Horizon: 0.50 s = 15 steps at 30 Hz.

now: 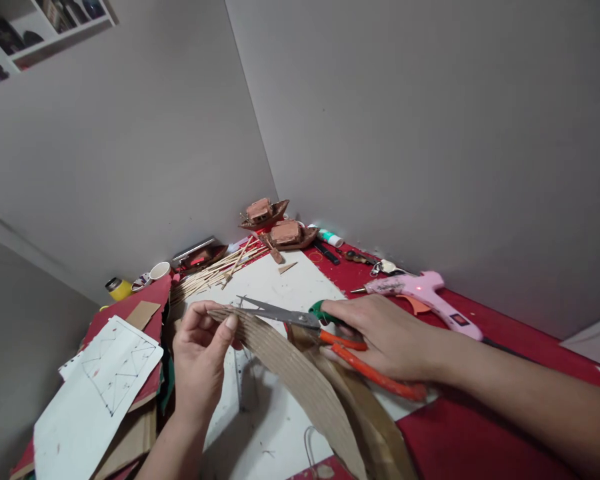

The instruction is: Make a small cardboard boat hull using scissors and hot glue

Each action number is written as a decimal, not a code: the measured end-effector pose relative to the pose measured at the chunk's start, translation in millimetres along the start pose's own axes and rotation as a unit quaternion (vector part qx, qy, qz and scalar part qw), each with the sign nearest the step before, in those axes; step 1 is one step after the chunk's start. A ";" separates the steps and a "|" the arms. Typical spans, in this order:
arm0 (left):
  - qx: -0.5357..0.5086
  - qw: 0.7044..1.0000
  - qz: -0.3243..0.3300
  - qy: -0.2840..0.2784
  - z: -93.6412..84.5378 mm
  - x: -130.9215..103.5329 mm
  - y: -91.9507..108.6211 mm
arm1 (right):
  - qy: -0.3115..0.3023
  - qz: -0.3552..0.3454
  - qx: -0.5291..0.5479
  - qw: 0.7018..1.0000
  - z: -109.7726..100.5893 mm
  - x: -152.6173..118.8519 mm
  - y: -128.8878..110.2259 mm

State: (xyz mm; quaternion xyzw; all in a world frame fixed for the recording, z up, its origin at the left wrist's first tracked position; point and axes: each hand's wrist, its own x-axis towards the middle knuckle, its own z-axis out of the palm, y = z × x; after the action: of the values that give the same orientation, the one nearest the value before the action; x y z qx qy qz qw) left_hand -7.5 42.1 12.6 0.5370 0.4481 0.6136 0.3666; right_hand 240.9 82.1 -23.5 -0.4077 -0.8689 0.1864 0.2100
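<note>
My left hand [203, 350] pinches the far end of a long, curved corrugated cardboard strip [293, 373] between thumb and fingers. The strip bends down toward the bottom edge of the view, and a smoother brown piece [375, 420] runs beside it. In my right hand [375, 333] is a pair of scissors [290, 316] with a green and orange handle. Their blades are parted and point left, at the strip's end near my left fingertips. Whether the blades touch the cardboard I cannot tell. A white sheet [275, 437] lies beneath both hands.
Behind stand two small model boats [287, 233], with thin wooden sticks [217, 273] to their left. A pink glue gun [430, 293] lies right of my right hand. At left, a paper with a drawn pattern [95, 393] rests on stacked cardboard. Grey walls meet behind the red table [460, 433].
</note>
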 end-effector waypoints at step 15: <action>0.042 0.999 0.019 0.014 4.0 -6.9 -4.7 | 0.016 -0.017 -0.058 0.998 5.6 0.1 -1.3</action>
State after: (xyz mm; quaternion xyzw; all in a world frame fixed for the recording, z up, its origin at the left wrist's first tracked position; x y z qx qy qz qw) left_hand -2.6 37.9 6.1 0.5520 0.4681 0.6083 0.3257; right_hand 237.1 80.5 -27.5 -0.4075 -0.8814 0.1260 0.2027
